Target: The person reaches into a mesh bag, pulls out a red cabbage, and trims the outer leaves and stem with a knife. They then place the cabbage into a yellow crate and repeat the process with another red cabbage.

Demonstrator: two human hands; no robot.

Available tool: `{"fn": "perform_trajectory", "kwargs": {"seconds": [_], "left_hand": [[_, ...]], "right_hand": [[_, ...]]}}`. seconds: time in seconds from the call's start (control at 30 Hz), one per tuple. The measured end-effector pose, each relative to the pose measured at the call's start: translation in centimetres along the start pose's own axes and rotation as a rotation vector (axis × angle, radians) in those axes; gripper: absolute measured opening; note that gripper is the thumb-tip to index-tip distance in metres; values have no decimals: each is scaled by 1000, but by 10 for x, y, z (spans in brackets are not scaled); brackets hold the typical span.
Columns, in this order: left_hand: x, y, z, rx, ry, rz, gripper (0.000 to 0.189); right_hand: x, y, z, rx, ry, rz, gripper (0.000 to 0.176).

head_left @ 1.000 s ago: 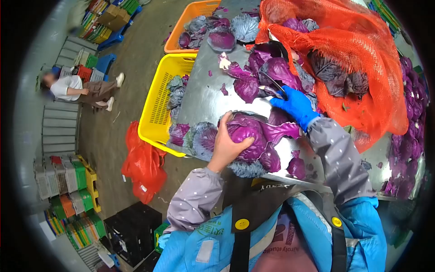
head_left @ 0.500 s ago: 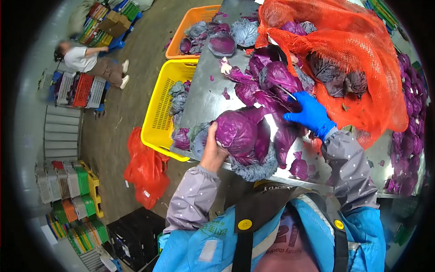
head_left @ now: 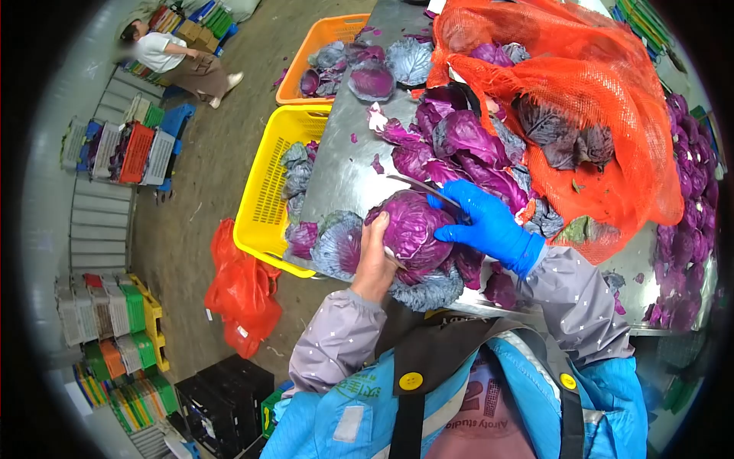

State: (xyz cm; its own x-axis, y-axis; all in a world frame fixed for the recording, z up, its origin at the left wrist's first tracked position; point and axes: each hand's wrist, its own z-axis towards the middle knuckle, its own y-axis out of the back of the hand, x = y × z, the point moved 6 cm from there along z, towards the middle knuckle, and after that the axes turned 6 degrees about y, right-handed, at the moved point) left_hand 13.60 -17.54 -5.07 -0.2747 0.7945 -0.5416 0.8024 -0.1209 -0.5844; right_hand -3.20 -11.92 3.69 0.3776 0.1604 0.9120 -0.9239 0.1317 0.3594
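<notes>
A round red cabbage point(head_left: 414, 229) sits at the near edge of the metal table. My bare left hand point(head_left: 375, 262) grips it from the left side, thumb on top. In a blue glove, my right hand point(head_left: 485, 222) is closed around a knife point(head_left: 417, 183), whose blade points left above the cabbage's far side. The gloved thumb touches the cabbage's right side. Loose outer leaves point(head_left: 428, 291) lie beneath and beside the cabbage. Beyond my hands is a heap of purple leaves point(head_left: 466, 141). The knife's handle is mostly hidden in the glove.
A red mesh bag point(head_left: 612, 84) holding dark cabbages covers the table's right part. Trimmed cabbages point(head_left: 688, 229) are stacked at far right. A yellow crate point(head_left: 260, 183) and an orange crate point(head_left: 310, 53) with leaves stand left of the table point(head_left: 336, 153). Another person point(head_left: 176, 61) walks at upper left.
My right hand has come left and nearer with the knife, from the leaf heap to the cabbage. My left hand still holds the cabbage, slightly shifted right. The other person has moved up and right.
</notes>
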Motion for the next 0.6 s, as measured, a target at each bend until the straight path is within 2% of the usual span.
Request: {"fn": "perform_trajectory", "kwargs": {"seconds": [0.1, 0.17, 0.23, 0.3, 0.37, 0.4, 0.43, 0.47, 0.5, 0.53, 0.57, 0.6], "left_hand": [[-6, 1, 0, -31, -85, 110, 39], [-9, 0, 1, -22, -163, 205, 37], [-5, -3, -1, -29, -146, 203, 38], [-3, -2, -1, -38, -130, 202, 38], [12, -6, 2, 111, 95, 57, 43], [16, -8, 1, 53, 150, -8, 52], [16, -7, 2, 52, 151, -8, 52], [18, -7, 3, 68, 198, -128, 55], [19, -9, 2, 81, 247, -251, 59], [21, -9, -2, 97, 326, -258, 61], [22, -12, -6, 96, 327, -258, 61], [23, -22, -10, 167, 337, -313, 62]], "right_hand": [[-8, -2, 1, 94, 95, 12, 51], [-15, -2, -1, 117, 63, 40, 53], [-19, -1, -5, 104, 54, -41, 47], [-13, 1, -12, 63, 31, 2, 43], [-2, 5, -21, 24, 7, 46, 38], [7, 10, -26, 21, 23, -58, 33], [15, 15, -31, 16, 41, -164, 29], [18, 15, -38, 27, -8, -25, 24], [18, 19, -41, 25, -12, -25, 24], [9, 27, -47, -98, -165, 84, 25], [0, 35, -54, -221, -316, 193, 25], [-10, 40, -57, -326, -596, 510, 43]]}}
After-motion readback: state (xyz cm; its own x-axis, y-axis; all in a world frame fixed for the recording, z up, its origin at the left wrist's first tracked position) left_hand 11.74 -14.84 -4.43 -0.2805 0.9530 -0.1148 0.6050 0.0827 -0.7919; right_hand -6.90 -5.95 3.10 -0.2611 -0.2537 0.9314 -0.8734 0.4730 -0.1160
